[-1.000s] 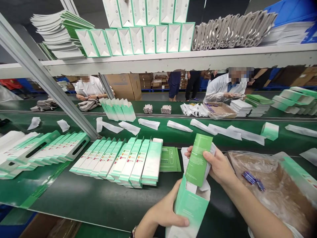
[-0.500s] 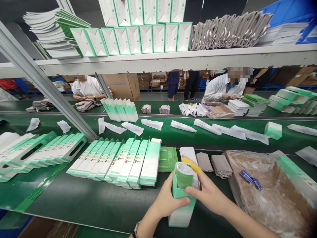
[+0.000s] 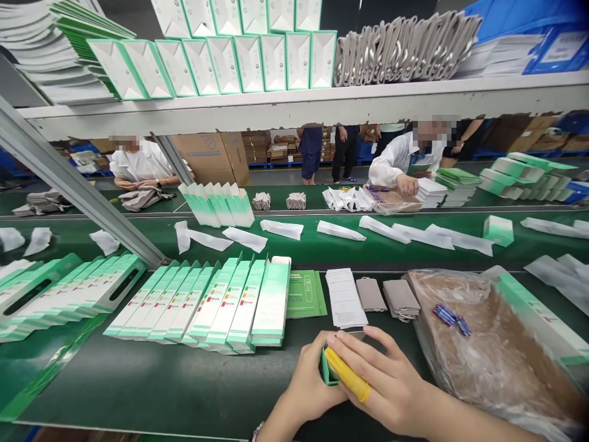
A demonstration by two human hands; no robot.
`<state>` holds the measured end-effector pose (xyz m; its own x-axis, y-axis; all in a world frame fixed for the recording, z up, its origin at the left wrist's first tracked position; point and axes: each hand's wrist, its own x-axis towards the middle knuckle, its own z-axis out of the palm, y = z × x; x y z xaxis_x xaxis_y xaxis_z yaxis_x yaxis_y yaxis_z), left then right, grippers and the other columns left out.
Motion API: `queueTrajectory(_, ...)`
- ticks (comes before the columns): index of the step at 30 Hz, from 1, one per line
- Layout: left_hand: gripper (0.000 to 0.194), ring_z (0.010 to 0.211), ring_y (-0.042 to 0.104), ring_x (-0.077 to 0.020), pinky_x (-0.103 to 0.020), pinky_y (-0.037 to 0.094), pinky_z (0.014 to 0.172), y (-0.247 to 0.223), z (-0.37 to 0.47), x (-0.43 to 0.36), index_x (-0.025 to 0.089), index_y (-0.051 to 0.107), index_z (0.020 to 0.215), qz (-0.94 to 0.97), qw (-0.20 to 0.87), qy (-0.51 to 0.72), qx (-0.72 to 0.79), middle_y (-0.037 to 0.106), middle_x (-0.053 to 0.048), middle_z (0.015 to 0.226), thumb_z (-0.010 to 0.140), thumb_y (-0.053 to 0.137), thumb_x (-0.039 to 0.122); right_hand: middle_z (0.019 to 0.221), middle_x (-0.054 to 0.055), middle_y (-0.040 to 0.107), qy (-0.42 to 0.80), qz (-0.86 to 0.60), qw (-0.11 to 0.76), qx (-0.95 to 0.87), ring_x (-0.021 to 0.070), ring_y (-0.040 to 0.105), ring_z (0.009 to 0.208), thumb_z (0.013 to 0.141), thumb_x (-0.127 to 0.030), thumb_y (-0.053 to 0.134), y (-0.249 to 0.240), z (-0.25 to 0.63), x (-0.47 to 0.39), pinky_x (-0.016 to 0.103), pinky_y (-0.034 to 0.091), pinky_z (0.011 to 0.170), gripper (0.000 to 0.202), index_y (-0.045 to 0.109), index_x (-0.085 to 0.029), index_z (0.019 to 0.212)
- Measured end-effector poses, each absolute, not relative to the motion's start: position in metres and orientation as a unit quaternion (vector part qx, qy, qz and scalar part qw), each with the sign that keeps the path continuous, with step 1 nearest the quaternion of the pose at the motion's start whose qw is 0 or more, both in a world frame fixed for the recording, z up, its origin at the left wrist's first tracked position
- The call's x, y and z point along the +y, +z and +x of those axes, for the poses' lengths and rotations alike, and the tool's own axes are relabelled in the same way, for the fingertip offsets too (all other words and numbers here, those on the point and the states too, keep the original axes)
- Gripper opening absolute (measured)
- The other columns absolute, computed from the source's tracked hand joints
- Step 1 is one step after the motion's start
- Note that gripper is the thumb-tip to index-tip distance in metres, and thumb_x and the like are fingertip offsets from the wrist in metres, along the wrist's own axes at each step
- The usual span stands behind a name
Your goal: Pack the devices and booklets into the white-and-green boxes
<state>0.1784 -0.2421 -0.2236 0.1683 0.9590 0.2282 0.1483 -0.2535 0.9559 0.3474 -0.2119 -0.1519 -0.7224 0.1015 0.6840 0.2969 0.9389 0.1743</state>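
Observation:
A small green-and-white carton [image 3: 327, 372] stands close in front of me, mostly hidden by my hands. My left hand [image 3: 310, 382] is closed round its left side. Across the top lies my right hand [image 3: 381, 383], its fingers bent over the carton's opening; one finger wears a yellow cover [image 3: 348, 374]. What is inside the carton is now hidden. Just beyond my hands are a white printed leaflet [image 3: 346, 299], green booklets [image 3: 306, 294] and folded grey cloth pouches [image 3: 401, 299].
A row of cartons [image 3: 221, 304] leans to the left. At the right is a plastic-lined cardboard tray [image 3: 488, 362] holding blue batteries [image 3: 451, 319]. White sleeves lie along the green belt [image 3: 322, 252]. Overhead runs a loaded shelf [image 3: 294, 101]; two co-workers sit opposite.
My right hand has moved over the carton's top, covering the rolled green booklet that showed there. The carton now sits lower behind my fingers. The co-worker at right reaches toward the white stack.

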Motion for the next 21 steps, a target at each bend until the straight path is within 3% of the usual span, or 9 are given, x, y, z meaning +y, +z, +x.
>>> queueTrajectory(4,0.045,0.082,0.068,-0.0228,-0.03,0.054,0.074,-0.233,0.178,-0.245,0.025,0.059,0.107,0.649,0.406,0.467,0.441,0.069,-0.001,0.096,0.066,0.079,0.027,0.118,0.009,0.072,-0.153,-0.095,0.362,-0.915,0.0191,0.057,0.125,0.094,-0.011,0.04,-0.155,0.353,-0.216,0.04,0.025,0.118,0.033,0.071,-0.013,0.104)
queueTrajectory(8,0.045,0.087,0.067,-0.0225,-0.03,0.054,0.078,-0.24,0.176,-0.246,0.024,0.059,0.111,0.637,0.424,0.472,0.438,0.068,-0.003,0.101,0.069,0.078,0.027,0.113,0.008,0.074,-0.151,-0.119,0.355,-0.915,0.0176,0.059,0.122,0.094,-0.012,0.038,-0.175,0.347,-0.224,0.037,0.03,0.114,0.034,0.072,-0.014,0.103)
queueTrajectory(11,0.045,0.097,0.066,-0.0238,-0.031,0.053,0.085,-0.243,0.173,-0.248,0.025,0.061,0.114,0.635,0.443,0.459,0.436,0.067,-0.004,0.109,0.072,0.077,0.026,0.104,0.006,0.077,-0.157,-0.176,0.37,-0.898,0.0163,0.062,0.116,0.097,-0.023,0.043,-0.19,0.337,-0.234,0.034,0.034,0.111,0.03,0.072,-0.018,0.098)
queueTrajectory(13,0.045,0.1,0.066,-0.0246,-0.033,0.052,0.088,-0.245,0.172,-0.25,0.025,0.061,0.115,0.637,0.45,0.453,0.432,0.067,-0.005,0.111,0.073,0.076,0.027,0.105,0.004,0.076,-0.156,-0.158,0.355,-0.908,0.0165,0.063,0.114,0.098,-0.034,0.045,-0.192,0.34,-0.237,0.035,0.036,0.109,0.03,0.072,-0.02,0.101)
queueTrajectory(15,0.049,0.103,0.065,-0.0261,-0.035,0.05,0.092,-0.247,0.172,-0.253,0.026,0.059,0.118,0.639,0.449,0.452,0.432,0.066,-0.006,0.113,0.072,0.076,0.026,0.111,0.004,0.075,-0.141,-0.132,0.331,-0.924,0.0188,0.063,0.114,0.096,-0.032,0.047,-0.19,0.36,-0.229,0.039,0.039,0.107,0.028,0.069,-0.021,0.111)
queueTrajectory(17,0.056,0.108,0.062,-0.0288,-0.038,0.048,0.095,-0.248,0.172,-0.256,0.026,0.057,0.121,0.635,0.455,0.435,0.447,0.064,-0.008,0.118,0.069,0.078,0.026,0.116,0.007,0.072,-0.12,-0.186,0.325,-0.919,0.0243,0.064,0.113,0.091,-0.022,0.052,-0.19,0.401,-0.208,0.043,0.045,0.1,0.032,0.063,-0.022,0.121)
queueTrajectory(19,0.059,0.113,0.059,-0.0316,-0.041,0.045,0.097,-0.248,0.172,-0.257,0.027,0.057,0.123,0.623,0.475,0.4,0.476,0.063,-0.009,0.122,0.068,0.079,0.026,0.109,0.012,0.071,-0.101,-0.368,0.383,-0.841,0.0315,0.067,0.102,0.088,-0.017,0.055,-0.197,0.455,-0.177,0.045,0.05,0.086,0.034,0.063,-0.025,0.119)
queueTrajectory(21,0.059,0.116,0.057,-0.0328,-0.043,0.044,0.099,-0.246,0.172,-0.258,0.028,0.057,0.124,0.614,0.494,0.373,0.49,0.061,-0.01,0.125,0.068,0.078,0.027,0.08,0.009,0.069,-0.066,-0.45,0.407,-0.792,0.0309,0.069,0.072,0.086,-0.017,0.058,-0.21,0.509,-0.143,0.042,0.049,0.063,0.019,0.068,-0.028,0.099)
